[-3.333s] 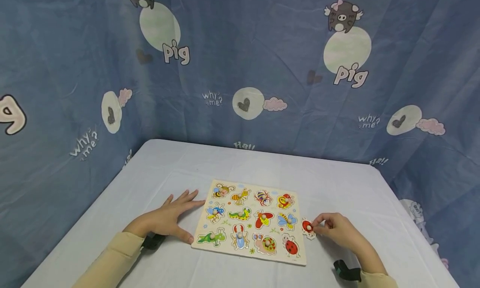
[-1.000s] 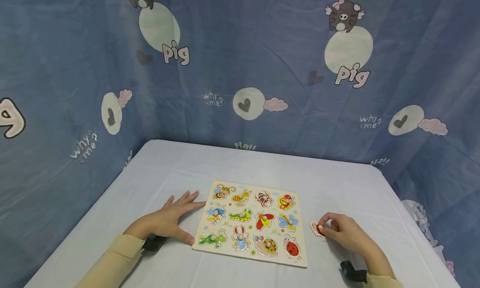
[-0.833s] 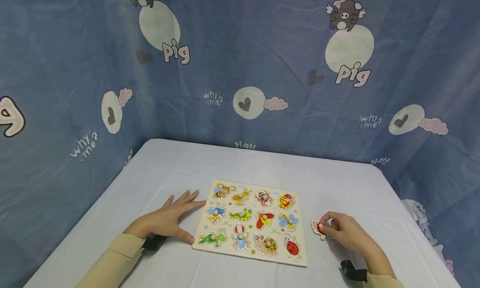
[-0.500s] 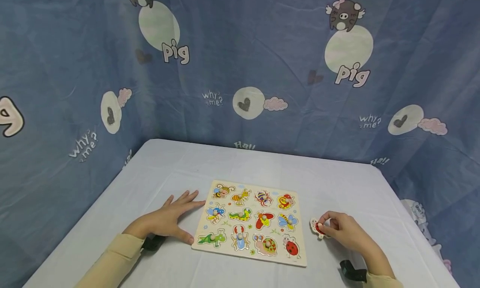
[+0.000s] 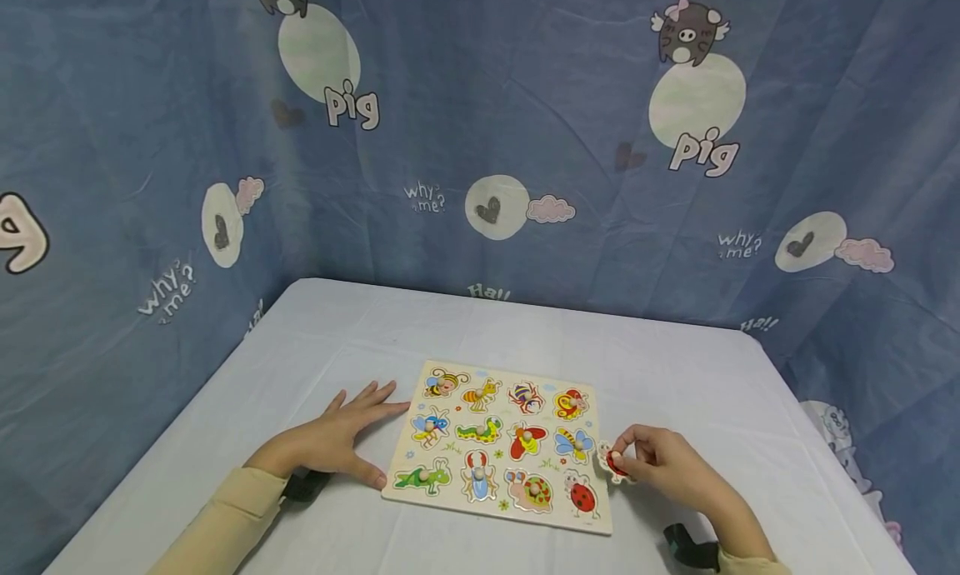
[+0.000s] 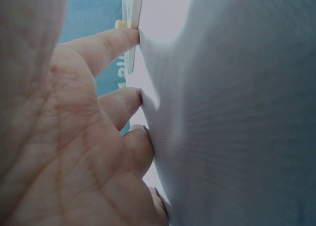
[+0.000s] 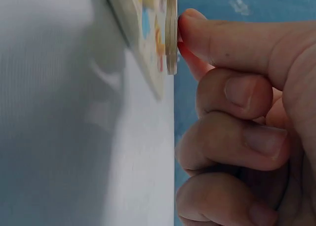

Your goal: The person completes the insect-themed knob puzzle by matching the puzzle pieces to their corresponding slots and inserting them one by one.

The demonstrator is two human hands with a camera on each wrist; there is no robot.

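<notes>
A wooden peg puzzle board [image 5: 558, 518] covered in bright insect pictures lies flat on the white table. My left hand [image 5: 330, 436] is spread at its left side, with thumb and forefinger touching the edge; the left wrist view shows those fingers [image 6: 118, 107] stretched out on the cloth. Between thumb and forefinger, my right hand [image 5: 671, 467] pinches a ladybug puzzle piece [image 5: 615, 465] by its knob. In the right wrist view the piece [image 7: 171, 35] appears edge-on, raised off the table, and the other fingers curl inward. The piece overlaps the board's right edge in the head view.
Most insect pictures on the board carry small knobs; the ladybug picture [image 5: 582, 497] at its lower right corner shows none. Black wrist cameras sit under both wrists. A blue printed curtain [image 5: 480, 125] hangs behind and beside the white-covered table [image 5: 360, 317].
The right hand first drew the ladybug piece rightward from the board, turned and tilted it, then brought it back left to the board's right edge. The left hand has stayed put.
</notes>
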